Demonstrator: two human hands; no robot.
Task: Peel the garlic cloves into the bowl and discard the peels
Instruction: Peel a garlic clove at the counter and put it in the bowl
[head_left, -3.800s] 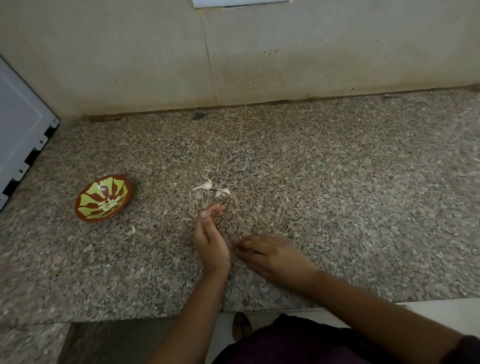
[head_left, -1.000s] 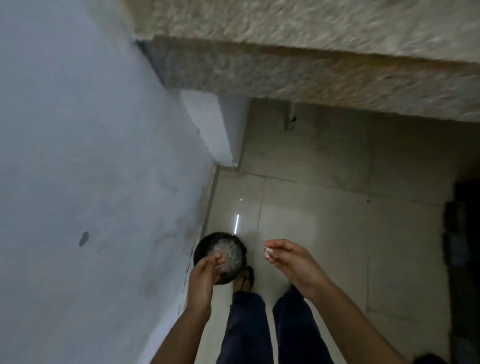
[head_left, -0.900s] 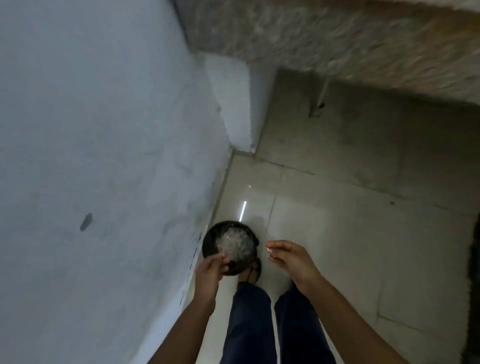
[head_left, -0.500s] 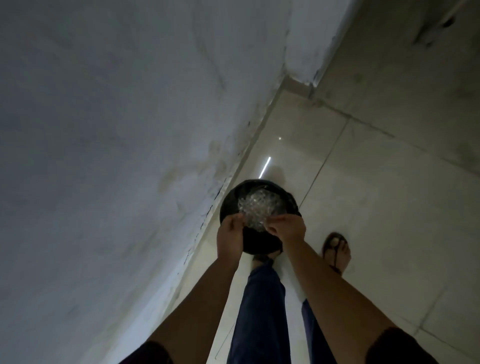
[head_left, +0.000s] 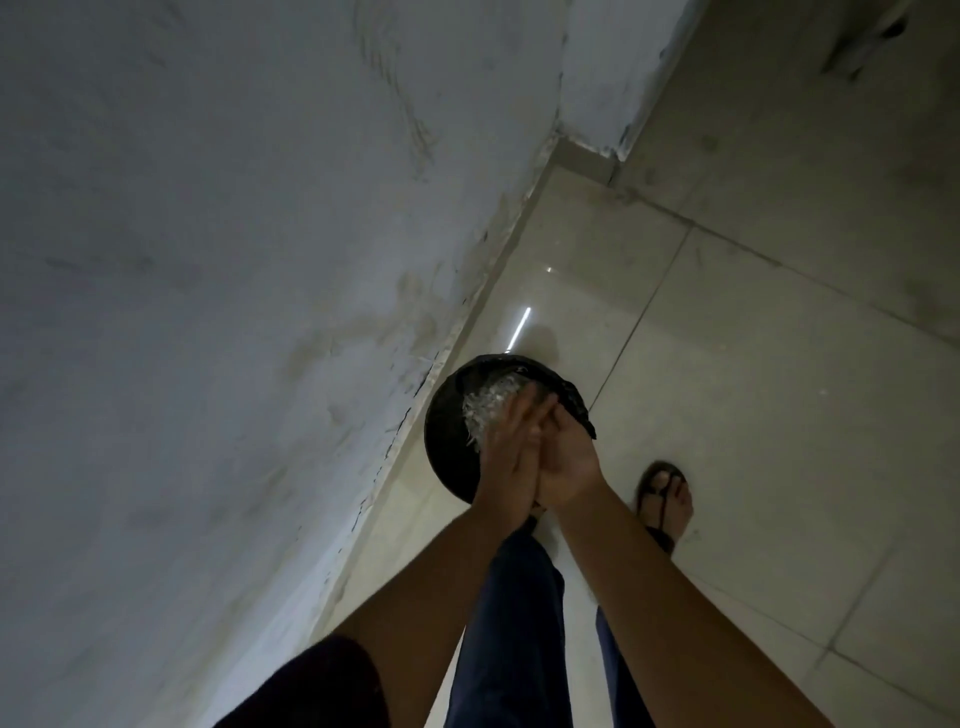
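Bin (head_left: 448, 422), one, black, beneath two hands: left hand (head_left: 511, 460) against right hand (head_left: 570, 462).

Left hand (head_left: 511, 457) and right hand (head_left: 569, 462) held out in front of the body, pressed flat together, palm to palm. Fingers (head_left: 521, 415) straight and close together, pointing away, right ones mostly hidden behind the left. Bare forearms rising from the lower edge, angled inward, meeting at the wrists.
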